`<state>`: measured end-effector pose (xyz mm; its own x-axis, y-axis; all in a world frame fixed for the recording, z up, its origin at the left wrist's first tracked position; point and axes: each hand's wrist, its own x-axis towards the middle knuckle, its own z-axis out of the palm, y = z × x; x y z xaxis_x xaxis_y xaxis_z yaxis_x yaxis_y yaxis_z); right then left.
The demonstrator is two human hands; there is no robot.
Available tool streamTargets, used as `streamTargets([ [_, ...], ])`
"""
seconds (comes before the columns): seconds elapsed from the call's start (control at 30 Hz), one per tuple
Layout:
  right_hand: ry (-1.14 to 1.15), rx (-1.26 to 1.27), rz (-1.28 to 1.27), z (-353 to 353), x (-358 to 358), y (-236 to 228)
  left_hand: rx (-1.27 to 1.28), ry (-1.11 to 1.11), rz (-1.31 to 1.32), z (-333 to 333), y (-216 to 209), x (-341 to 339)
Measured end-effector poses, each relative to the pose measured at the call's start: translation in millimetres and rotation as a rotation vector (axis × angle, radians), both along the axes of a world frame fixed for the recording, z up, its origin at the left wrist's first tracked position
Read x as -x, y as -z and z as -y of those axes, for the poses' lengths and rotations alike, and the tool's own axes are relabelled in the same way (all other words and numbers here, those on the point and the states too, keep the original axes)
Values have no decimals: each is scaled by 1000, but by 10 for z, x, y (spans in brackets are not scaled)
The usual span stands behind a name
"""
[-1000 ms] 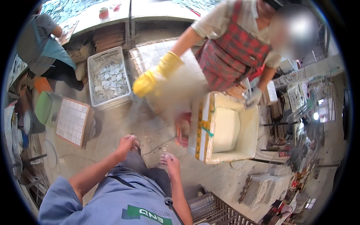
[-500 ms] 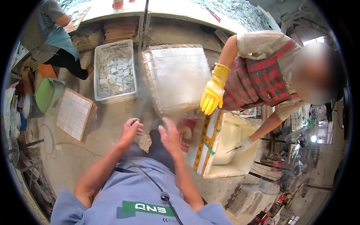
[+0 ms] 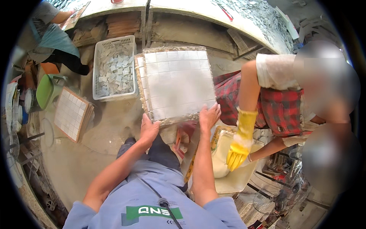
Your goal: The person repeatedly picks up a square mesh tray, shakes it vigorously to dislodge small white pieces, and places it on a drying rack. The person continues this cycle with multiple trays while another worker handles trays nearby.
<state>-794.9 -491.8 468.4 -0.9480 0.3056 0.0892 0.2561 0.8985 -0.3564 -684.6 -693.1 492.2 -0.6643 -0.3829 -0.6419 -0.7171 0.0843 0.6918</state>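
1. Two hands are on the white tiled panel: your left hand curls about its near-left corner, and your right hand pinches its near-right corner. Your hold underneath is hidden.
2. Location: the panel lies between the tile crate and the co-worker's plaid apron. A second layer shows past its left edge; what carries them cannot be told.
3. Advised: raise or turn both near corners evenly; a one-sided pull would probably twist the panel.
4. Advised: grip by the rough rim, pressing little on the face.
5. Caution: the foam box stands near your right forearm, the co-worker's yellow glove over it; hold that forearm in.
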Motion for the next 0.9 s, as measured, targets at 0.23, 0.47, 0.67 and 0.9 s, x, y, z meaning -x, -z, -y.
streamTargets([
  [0.23,17,-53,135,-137,187,-84,148,70,169,-174,-31,148],
  [0.47,42,142,166,-235,279,-262,137,19,233,-217,-55,238],
  [0.67,-4,357,258,-351,521,-563,35,-51,170,-117,-207,209],
  [0.9,82,822,225,-433,613,-535,-75,-260,89,13,-504,210],
])
